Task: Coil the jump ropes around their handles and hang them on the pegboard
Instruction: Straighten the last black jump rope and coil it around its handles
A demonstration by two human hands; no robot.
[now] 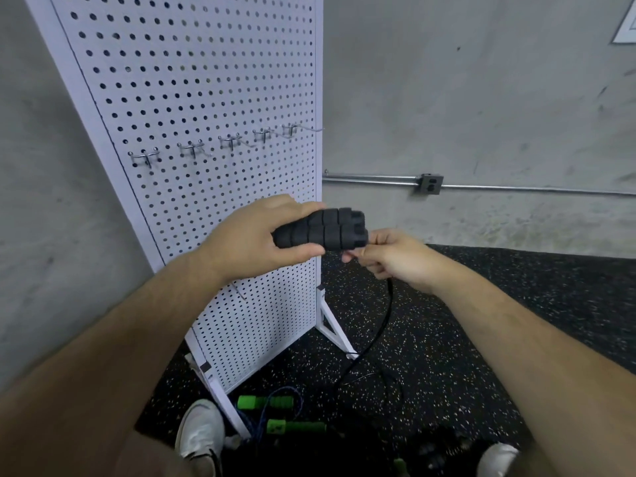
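Note:
My left hand [256, 235] grips two black ribbed foam handles [330, 230] side by side, held level in front of the white pegboard [192, 98]. Just right of the handle ends, my right hand [395, 258] pinches the black rope [382, 321], which hangs down from it and trails over the floor. A row of several metal hooks [229, 141] sits across the pegboard, above my hands, all bare. A second jump rope with green handles [275, 413] and a blue cord lies on the floor by the pegboard's foot.
The pegboard stands on white angled feet [335, 333] on black speckled rubber flooring. A concrete wall with a metal conduit and outlet box [429, 184] is behind. My white shoes [199, 435] are at the bottom edge, beside the green handles.

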